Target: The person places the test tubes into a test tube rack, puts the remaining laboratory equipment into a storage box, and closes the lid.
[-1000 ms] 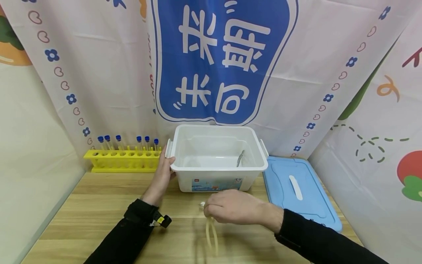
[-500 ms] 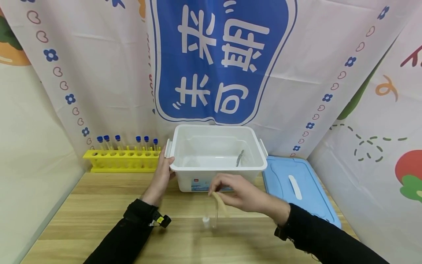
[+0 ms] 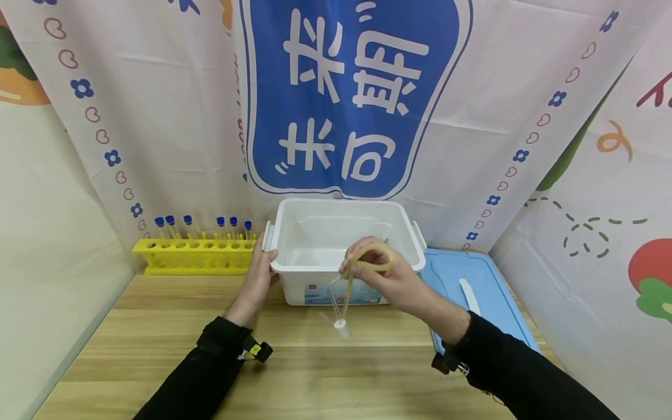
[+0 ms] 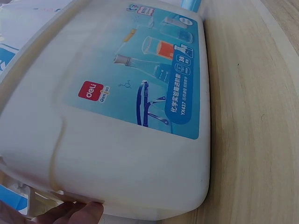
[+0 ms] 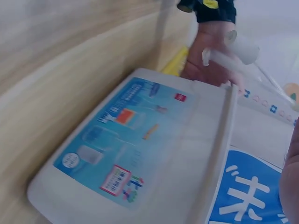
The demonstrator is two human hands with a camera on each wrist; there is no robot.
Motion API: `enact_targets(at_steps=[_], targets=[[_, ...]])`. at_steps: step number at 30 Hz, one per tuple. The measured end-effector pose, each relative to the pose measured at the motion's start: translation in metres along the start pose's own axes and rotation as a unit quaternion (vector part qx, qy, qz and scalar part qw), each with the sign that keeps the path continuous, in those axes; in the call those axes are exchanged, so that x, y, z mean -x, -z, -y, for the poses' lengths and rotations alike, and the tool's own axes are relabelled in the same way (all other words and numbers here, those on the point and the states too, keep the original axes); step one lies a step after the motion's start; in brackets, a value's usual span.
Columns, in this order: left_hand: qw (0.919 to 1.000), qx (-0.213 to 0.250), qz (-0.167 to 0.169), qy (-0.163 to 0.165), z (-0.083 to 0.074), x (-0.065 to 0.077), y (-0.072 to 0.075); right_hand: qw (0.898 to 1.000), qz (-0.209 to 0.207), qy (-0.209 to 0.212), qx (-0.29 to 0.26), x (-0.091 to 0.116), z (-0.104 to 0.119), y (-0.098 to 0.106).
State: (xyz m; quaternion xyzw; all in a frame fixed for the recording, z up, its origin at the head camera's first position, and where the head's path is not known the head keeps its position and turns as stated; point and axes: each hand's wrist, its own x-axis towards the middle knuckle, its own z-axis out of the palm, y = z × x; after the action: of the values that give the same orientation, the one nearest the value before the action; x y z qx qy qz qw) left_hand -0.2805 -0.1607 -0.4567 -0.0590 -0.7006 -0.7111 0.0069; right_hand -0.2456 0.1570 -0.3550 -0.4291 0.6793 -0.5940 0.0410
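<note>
Around the left end of a white plastic storage box [image 3: 294,287], my left hand [image 3: 256,280] grips the handle side, thumb at the front corner. Its fingers [image 4: 88,212] show against the box end in the left wrist view. My right hand [image 3: 401,280] pinches a looped pale-yellow rubber tube [image 3: 389,254] in front of the box's front rim. From the pinch hang thin clear glass tubing [image 3: 334,303] and a white stopper [image 3: 341,328], above the table. In the right wrist view the stopper [image 5: 244,50] is close to the camera; the rubber tube is out of view.
At the back left stands a yellow test tube rack [image 3: 196,265] with several blue-capped tubes. A blue lid [image 3: 506,291] with a white handle lies right of the box. Inside the box, a small metallic item is mostly hidden by my right hand. A printed curtain [image 3: 199,116] hangs behind.
My right hand has risen from over the table toward the box front, carrying the rubber tube, glass tubing and stopper. The left hand has stayed on the box.
</note>
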Motion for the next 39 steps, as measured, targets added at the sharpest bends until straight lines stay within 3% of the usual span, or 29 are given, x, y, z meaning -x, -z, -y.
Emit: enact_targets(at_steps=[5, 11, 30, 39], targets=[[1.0, 0.002, 0.0, -0.002, 0.0, 0.0, 0.0, 0.999, -0.025, 0.02, -0.038, -0.009, 0.007, 0.007], [1.0, -0.002, 0.001, -0.005, 0.001, 0.0, 0.0, 0.998, -0.057, 0.037, -0.019, -0.018, 0.021, 0.017], [0.9998, -0.01, 0.001, 0.016, 0.001, -0.001, 0.001, 0.988, -0.154, 0.003, 0.028, -0.047, 0.065, 0.045], [0.9999, -0.01, 0.002, 0.006, 0.001, -0.001, 0.001, 0.983, -0.17, -0.009, 0.072, -0.064, 0.058, 0.057]])
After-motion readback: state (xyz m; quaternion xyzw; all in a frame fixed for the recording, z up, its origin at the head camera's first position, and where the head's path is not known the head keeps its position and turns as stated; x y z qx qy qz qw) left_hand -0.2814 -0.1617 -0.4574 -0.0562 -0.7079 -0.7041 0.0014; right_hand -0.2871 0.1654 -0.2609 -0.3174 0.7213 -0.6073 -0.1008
